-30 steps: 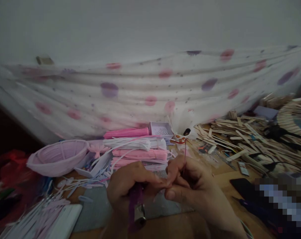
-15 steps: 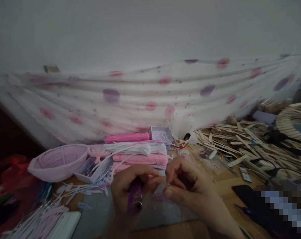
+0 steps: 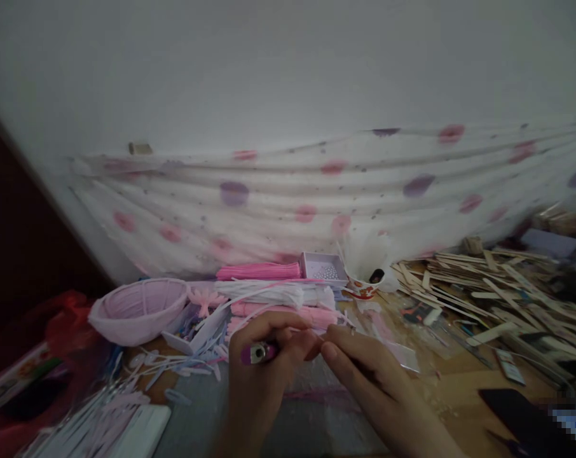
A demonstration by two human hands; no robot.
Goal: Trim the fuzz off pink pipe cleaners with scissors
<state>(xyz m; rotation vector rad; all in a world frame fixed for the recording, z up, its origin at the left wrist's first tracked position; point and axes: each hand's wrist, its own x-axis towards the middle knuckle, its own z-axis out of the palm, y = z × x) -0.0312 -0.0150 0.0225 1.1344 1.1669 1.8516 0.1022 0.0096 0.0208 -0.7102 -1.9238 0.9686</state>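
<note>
My left hand [image 3: 264, 381] is curled around a purple lighter [image 3: 259, 353], whose metal end points toward me. Its thumb and index finger are pinched together as well. My right hand [image 3: 374, 372] meets them with its thumb and forefinger closed. Something thin and pale seems to run between the fingertips, too small to make out. Below both hands lies a grey mat [image 3: 197, 407] on the wooden table. Just behind them are bundles of pink pipe cleaners [image 3: 311, 315] and white pipe cleaners [image 3: 269, 292].
To the left stand a pale pink basket [image 3: 138, 312] and a heap of pale strips [image 3: 97, 413]. A box of beads [image 3: 323, 267] and a patterned cup [image 3: 364, 289] sit at the back. Wooden sticks [image 3: 459, 280] are piled right, beyond a black phone-like slab [image 3: 517, 416].
My view has swung left, so the scene sits further right. The lighter has turned from pointing down to lying sideways. My right hand has flattened, and its fingertips are close against the left ones.
</note>
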